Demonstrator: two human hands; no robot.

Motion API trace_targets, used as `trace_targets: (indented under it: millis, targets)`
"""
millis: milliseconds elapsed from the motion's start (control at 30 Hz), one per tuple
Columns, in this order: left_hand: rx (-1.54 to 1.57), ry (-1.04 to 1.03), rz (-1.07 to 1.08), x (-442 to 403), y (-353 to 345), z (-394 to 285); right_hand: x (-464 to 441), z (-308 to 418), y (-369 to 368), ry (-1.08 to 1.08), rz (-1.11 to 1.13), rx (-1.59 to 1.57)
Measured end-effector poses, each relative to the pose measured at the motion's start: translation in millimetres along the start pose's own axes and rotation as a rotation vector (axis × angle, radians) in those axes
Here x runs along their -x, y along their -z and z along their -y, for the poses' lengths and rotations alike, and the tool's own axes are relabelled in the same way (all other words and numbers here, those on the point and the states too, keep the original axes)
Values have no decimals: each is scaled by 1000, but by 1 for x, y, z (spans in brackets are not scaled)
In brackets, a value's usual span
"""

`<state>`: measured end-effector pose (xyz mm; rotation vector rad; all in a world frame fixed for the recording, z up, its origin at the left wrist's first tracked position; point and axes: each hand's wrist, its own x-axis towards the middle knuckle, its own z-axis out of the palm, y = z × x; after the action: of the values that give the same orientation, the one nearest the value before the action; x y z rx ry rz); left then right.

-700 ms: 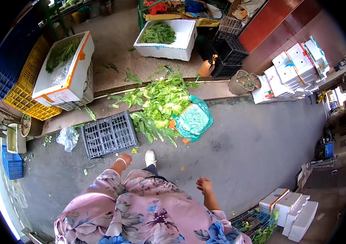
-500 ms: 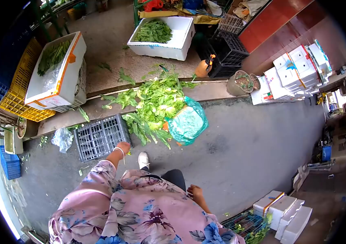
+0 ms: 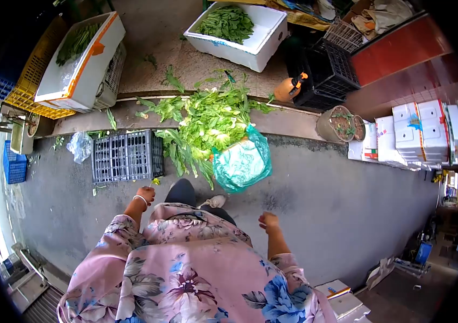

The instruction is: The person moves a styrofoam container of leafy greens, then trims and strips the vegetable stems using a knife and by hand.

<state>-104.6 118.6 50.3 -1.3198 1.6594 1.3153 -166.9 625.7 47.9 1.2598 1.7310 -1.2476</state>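
Observation:
My left hand (image 3: 145,194), with a pale band on its wrist, hangs just below a dark grey plastic crate (image 3: 126,156) lying on the ground. Its fingers are curled and I see nothing in them. My right hand (image 3: 267,220) is held out over bare floor, fingers curled, also with nothing visible in it. Ahead, between the hands, lies a heap of leafy greens (image 3: 210,121) on the ledge and floor. Against the heap's lower right sits a green plastic bag (image 3: 242,164) around something pale. Neither hand touches the crate or the greens.
A white foam box (image 3: 264,40) with greens stands beyond the step, another foam box (image 3: 59,89) to the left. An orange spray bottle (image 3: 288,89), a plant pot (image 3: 334,126) and stacked foam boxes (image 3: 420,132) are at right. A clear plastic bag (image 3: 80,147) lies near the crate.
My left hand has come away from the crate's edge and lower left. My right hand has swung forward beside my body. My feet have shifted and the view has turned.

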Motion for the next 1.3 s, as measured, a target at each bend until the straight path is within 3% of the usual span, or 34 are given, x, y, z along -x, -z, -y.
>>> trace_targets:
  millis: [133, 167, 233, 267, 400, 467, 533, 567, 633, 700, 767, 900, 967, 1033, 1100, 1133, 1200, 1233, 1300]
  targets:
    - [150, 78, -7, -8, -25, 19, -19, 79, 9, 64, -18, 10]
    - [-387, -278, 44, -34, -23, 41, -24, 95, -1, 90, -11, 34]
    - [-457, -260, 111, -38, -33, 34, -31, 128, -16, 131, 1, 90]
    - [13, 102, 119, -21, -42, 6, -30, 139, -29, 132, 18, 128]
    - [243, 131, 83, -57, -52, -18, -28, 162, -94, 113, 131, 281]
    - [235, 139, 79, -66, -64, -62, -5, 196, -99, 113, 136, 327]
    - [312, 147, 105, -90, -57, -88, 13, 222, -112, 123, 326, 544]
    - [325, 139, 86, -101, -53, -102, 17, 236, -115, 130, 315, 525]
    - [367, 77, 200, -165, -36, -101, 18, 259, -108, 196, 201, 591]
    - [263, -317, 82, -223, -16, -112, 10, 279, -93, 181, 42, 371]
    - [498, -124, 130, -173, 23, -189, 3, 289, -73, 214, -111, 304]
    - [88, -449, 31, -212, 59, -219, 4, 294, -56, 195, -196, 279]
    - [211, -287, -33, -207, 67, -233, -10, 279, -56, 489, -383, 292]
    - [261, -198, -58, -194, 71, -245, -12, 286, -63, 478, -457, 361]
    - [609, -19, -21, -179, 61, -256, -8, 310, -75, 504, -535, 564]
    - [615, -12, -17, -192, 49, -245, -14, 322, -76, 505, -539, 573]
    - [620, -64, 13, -210, 24, -219, -29, 348, -83, 594, -435, 956]
    - [681, 4, 84, -196, 16, -227, -36, 363, -90, 631, -428, 997]
    - [682, 88, -42, -168, -6, -241, -60, 394, -109, 951, -386, 1217]
